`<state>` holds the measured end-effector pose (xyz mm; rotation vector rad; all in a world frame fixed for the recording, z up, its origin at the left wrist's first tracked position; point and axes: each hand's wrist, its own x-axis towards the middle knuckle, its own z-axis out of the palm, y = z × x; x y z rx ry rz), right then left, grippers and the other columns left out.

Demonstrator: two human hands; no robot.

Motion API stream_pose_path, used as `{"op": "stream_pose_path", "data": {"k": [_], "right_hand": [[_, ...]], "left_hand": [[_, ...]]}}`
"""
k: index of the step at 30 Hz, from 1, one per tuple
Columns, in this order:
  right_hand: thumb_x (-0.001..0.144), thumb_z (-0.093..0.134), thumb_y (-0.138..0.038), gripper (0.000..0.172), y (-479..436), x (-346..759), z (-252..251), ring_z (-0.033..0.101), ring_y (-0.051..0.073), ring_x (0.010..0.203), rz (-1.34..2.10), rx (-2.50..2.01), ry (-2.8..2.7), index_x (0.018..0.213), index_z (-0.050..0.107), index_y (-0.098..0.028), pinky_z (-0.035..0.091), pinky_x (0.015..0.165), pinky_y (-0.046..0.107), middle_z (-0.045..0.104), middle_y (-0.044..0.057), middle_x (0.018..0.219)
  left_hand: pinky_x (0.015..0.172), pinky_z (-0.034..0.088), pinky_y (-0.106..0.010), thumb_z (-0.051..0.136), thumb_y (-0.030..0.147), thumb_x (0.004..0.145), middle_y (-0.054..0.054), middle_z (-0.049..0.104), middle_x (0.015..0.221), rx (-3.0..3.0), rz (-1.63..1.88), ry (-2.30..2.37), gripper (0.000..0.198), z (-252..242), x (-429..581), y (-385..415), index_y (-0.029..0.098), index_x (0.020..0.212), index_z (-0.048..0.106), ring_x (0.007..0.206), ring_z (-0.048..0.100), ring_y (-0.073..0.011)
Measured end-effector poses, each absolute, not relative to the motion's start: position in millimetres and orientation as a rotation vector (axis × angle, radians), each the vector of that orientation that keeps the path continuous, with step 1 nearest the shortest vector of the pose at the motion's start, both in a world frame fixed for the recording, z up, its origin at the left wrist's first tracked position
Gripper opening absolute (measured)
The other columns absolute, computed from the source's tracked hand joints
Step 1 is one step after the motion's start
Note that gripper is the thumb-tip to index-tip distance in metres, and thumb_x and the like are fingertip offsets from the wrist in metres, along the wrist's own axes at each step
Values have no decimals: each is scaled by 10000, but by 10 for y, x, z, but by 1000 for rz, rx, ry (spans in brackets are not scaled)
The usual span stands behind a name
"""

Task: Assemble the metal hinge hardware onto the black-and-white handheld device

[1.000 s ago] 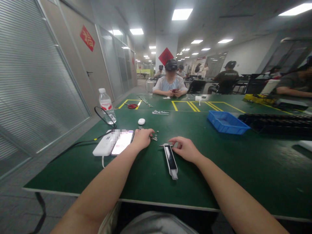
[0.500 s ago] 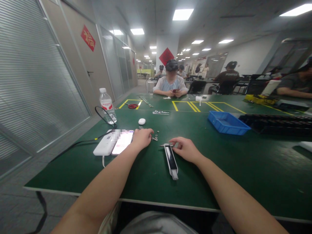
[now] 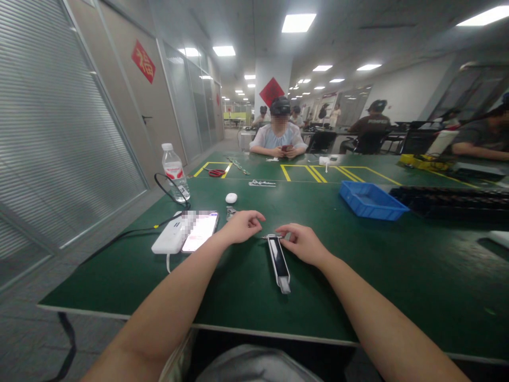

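My left hand (image 3: 244, 226) hovers just left of a thin metal rod, index finger stretched out and the other fingers partly curled. Whatever lies beneath it is hidden. Thumb and fingers of my right hand (image 3: 303, 243) close round the right end of the rod. The rod's narrow tip (image 3: 265, 237) points left. It lies crosswise at the far end of a long white-framed piece (image 3: 279, 262) with a dark, glossy strip, which rests on the table. Beside my left wrist are a small greyish packet (image 3: 230, 212) and a rounded white case (image 3: 231, 198).
Left on the green table (image 3: 238, 297) are a smartphone (image 3: 201, 233), a white box (image 3: 169, 237) with cables and a water bottle (image 3: 174, 172). Red-handled scissors (image 3: 217, 173) and thin metal parts (image 3: 261, 183) lie farther back. A blue tray (image 3: 371, 200) stands right; a person (image 3: 278, 138) sits opposite.
My left hand has moved right, closer to the rod, and now covers the small metal rings seen before. The packet by its wrist shows more. My right hand keeps its place.
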<state>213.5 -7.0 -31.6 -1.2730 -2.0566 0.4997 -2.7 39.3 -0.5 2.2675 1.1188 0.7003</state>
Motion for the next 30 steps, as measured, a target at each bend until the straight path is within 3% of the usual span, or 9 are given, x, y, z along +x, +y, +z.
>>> {"op": "stream_pose_path", "data": {"k": [10, 30], "right_hand": [[756, 572, -167, 222, -79, 2133, -299, 484, 79, 540, 476, -1283, -2070, 960, 660, -177, 426, 579, 233, 633, 18, 826], [767, 574, -173, 227, -87, 2132, -291, 484, 81, 552, 479, -1286, -2075, 978, 658, -170, 426, 592, 232, 630, 20, 829]], "left_hand": [[661, 496, -225, 616, 143, 723, -57, 708, 791, 2084, 575, 950, 237, -33, -48, 427, 109, 957, 616, 677, 642, -116], [764, 509, -278, 647, 75, 690, -50, 693, 791, 1871, 497, 888, 263, -42, -120, 461, 95, 949, 604, 718, 645, -104]]}}
